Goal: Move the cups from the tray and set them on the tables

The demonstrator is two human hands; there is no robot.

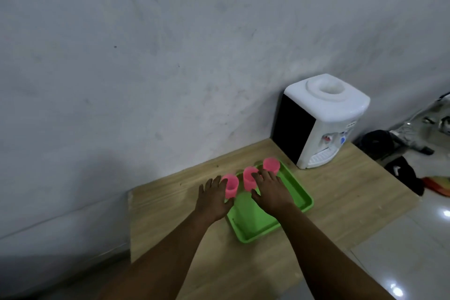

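The right hand (270, 192) hides part of the middle cup (248, 181). Items on the floor (404, 173) at right are blurred. Both forearms are cut off by the bottom edge.

three cups (248, 179) in a row on tray (302, 202), tray on table (170, 202), dispenser (321, 119) behind right

We get one head view only, looking forward and down from above and behind our hands; left hand (212, 198) and right hand (272, 193) sit mid-frame, moderately near.
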